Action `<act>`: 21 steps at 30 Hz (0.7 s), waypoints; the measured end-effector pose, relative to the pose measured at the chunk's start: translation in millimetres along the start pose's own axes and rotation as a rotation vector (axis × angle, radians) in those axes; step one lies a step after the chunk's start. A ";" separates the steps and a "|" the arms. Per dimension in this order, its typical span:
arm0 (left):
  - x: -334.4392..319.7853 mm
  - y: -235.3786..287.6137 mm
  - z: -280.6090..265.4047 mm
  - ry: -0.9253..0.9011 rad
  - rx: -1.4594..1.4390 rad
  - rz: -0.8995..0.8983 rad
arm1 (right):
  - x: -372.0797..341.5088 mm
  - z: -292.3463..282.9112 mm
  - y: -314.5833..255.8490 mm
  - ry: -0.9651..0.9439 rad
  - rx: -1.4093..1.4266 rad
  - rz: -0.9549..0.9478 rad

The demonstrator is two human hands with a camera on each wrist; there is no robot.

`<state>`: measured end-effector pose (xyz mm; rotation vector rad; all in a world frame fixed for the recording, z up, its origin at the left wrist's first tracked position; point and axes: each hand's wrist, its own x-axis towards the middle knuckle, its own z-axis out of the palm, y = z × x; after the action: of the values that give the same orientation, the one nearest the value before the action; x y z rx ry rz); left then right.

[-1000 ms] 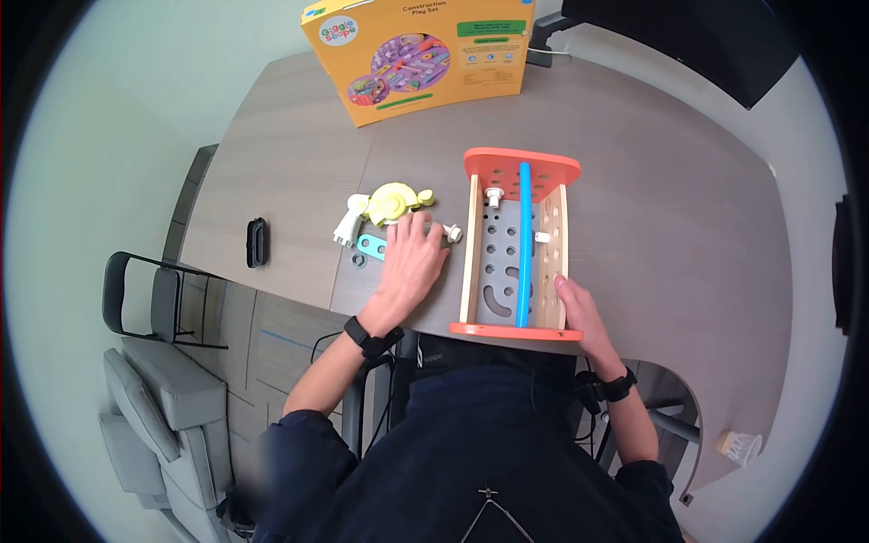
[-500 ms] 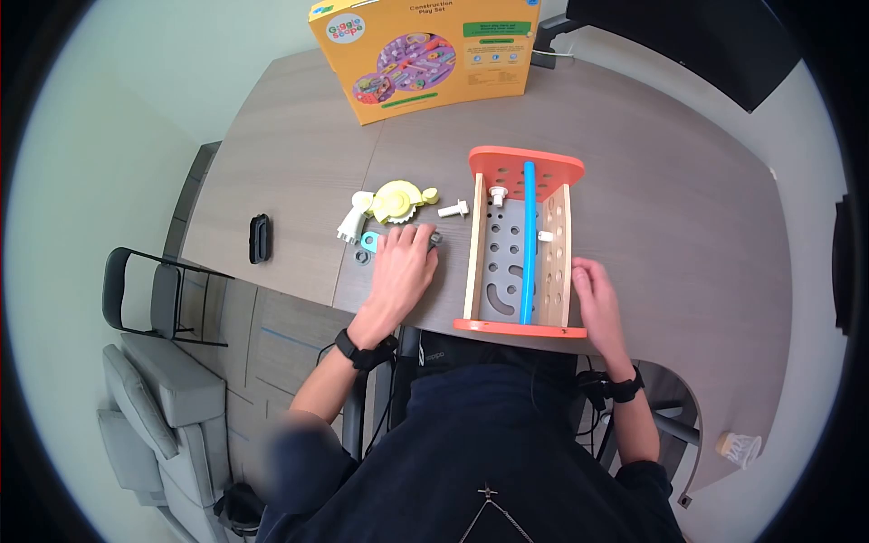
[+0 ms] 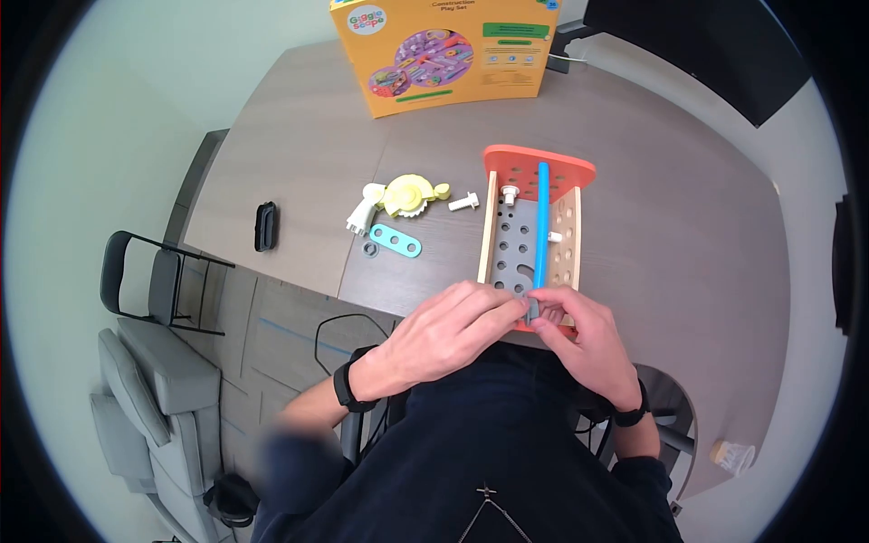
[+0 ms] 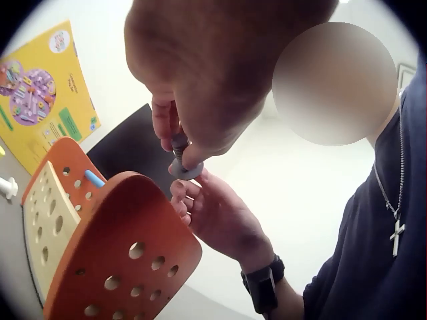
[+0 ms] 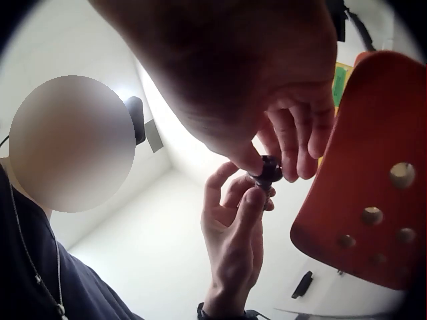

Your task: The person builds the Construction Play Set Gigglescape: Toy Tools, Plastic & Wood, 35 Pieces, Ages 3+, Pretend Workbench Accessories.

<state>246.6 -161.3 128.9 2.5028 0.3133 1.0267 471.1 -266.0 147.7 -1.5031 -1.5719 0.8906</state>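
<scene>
Both hands meet above the near end of the toy box with red end panels and a blue rod. My left hand pinches a grey bolt by its shaft. The fingers of my right hand grip its wide round end. On the table left of the box lie a white bolt, a turquoise strip with holes, a grey nut and a yellow-and-white saw-like toy. White pieces sit in the box.
A yellow carton stands at the back of the table, beside a dark monitor. A small black case lies at the left. At the lower right is a cup. A chair stands left of the table.
My left hand has moved right from the loose pieces with the grey bolt. My right hand has come in from the box's right side to meet it. The turquoise strip is uncovered.
</scene>
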 end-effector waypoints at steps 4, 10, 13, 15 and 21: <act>-21.2 -20.6 -12.8 0.042 0.073 -0.276 | -3.1 -3.3 8.5 0.058 -0.045 -0.025; -97.8 -122.9 -39.3 -0.134 0.445 -0.838 | -15.4 -20.7 41.5 0.264 -0.012 0.063; -118.6 -144.2 -34.5 -0.186 0.512 -0.856 | -18.7 -24.0 48.7 0.283 -0.006 0.119; -120.2 -149.0 -29.7 -0.211 0.525 -0.857 | -21.9 -25.4 54.9 0.282 -0.007 0.142; -117.5 -146.3 -31.0 -0.272 0.544 -0.832 | -25.8 -33.1 67.3 0.293 -0.050 0.212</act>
<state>134.8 -64.1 9.6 2.4703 1.5425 0.2706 531.5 -288.6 101.5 -1.7715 -1.2472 0.7106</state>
